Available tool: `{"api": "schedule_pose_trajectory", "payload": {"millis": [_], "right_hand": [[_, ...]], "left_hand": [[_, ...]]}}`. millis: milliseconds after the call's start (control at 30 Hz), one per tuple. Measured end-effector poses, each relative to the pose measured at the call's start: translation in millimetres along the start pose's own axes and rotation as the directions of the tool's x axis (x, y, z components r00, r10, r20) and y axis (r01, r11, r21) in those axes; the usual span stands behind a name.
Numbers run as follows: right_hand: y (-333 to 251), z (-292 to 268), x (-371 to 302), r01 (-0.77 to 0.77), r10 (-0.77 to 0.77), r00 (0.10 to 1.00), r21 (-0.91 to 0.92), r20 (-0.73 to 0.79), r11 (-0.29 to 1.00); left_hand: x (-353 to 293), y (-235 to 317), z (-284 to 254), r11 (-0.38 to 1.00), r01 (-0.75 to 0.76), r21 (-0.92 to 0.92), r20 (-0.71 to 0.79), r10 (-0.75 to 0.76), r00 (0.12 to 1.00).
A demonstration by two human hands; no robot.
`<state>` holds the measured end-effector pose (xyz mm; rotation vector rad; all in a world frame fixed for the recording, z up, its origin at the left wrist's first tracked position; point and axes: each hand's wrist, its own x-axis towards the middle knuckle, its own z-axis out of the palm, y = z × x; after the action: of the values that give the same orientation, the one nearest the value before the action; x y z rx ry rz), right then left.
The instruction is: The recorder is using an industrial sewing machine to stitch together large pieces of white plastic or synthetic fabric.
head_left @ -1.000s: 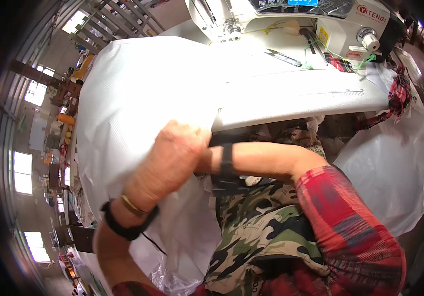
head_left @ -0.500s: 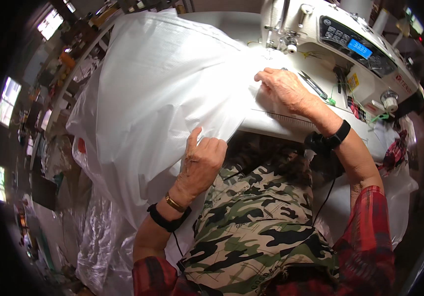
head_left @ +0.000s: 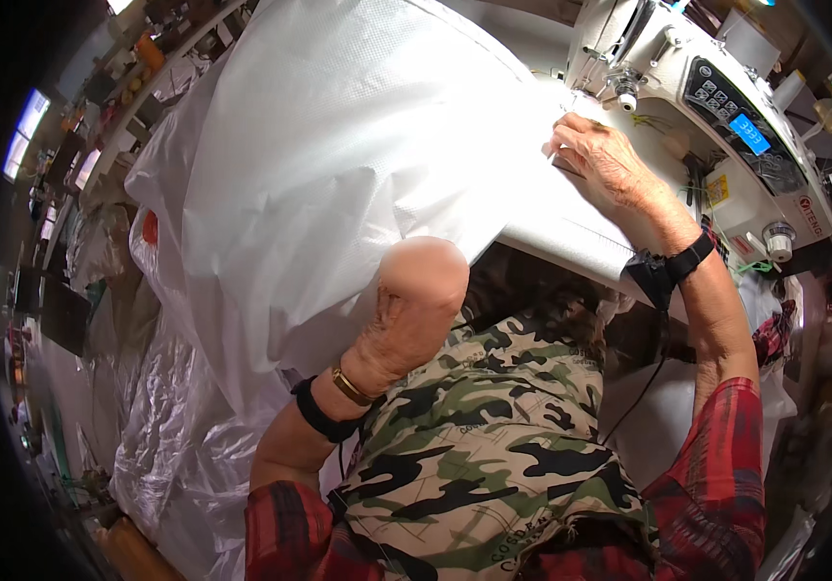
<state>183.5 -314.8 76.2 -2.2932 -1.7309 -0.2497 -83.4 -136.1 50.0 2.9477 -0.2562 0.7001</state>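
A large white woven-plastic sheet (head_left: 338,145) spreads from the sewing machine down over my lap's left side. My left hand (head_left: 421,300) rests over its near edge; the fingers are smeared, so I cannot tell their pose. Close to the needle area, my right hand (head_left: 595,160) is closed at the sheet's glaring right edge. A thin dark blade of what look like thread snips (head_left: 568,168) shows beneath those fingers. The white sewing machine (head_left: 716,126) stands at the upper right, its presser foot washed out by bright light.
Crumpled clear plastic (head_left: 184,455) hangs at the left. A lit blue display (head_left: 750,134) sits on the machine's control panel. A cable (head_left: 634,392) runs down from my right wristband. Cluttered shelves (head_left: 135,92) line the far left, and a camouflage apron (head_left: 493,426) covers my lap.
The view has shifted, moving the machine rightward in it. The snips no longer lie on the machine bed; a dark blade shows under my right hand. My left hand's fingers have become blurred.
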Motion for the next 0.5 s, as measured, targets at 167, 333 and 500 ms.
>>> {"api": "schedule_pose_trajectory", "payload": {"millis": [167,333,500], "right_hand": [[11.1,6.8,5.6,0.052,-0.051,0.998,0.02,-0.042,0.998],[11.5,8.0,14.8,0.019,-0.017,0.999,0.064,-0.028,0.998],[13.1,12.4,14.9,-0.025,0.025,1.0,0.006,0.0,1.0]], "left_hand": [[-5.0,8.6,-2.5,0.987,0.045,-0.152,-0.006,-0.047,0.999],[-11.7,10.0,-11.8,0.965,0.057,-0.256,0.096,-0.033,0.995],[-14.1,8.6,-3.3,0.947,0.073,-0.314,0.058,-0.058,0.997]]}}
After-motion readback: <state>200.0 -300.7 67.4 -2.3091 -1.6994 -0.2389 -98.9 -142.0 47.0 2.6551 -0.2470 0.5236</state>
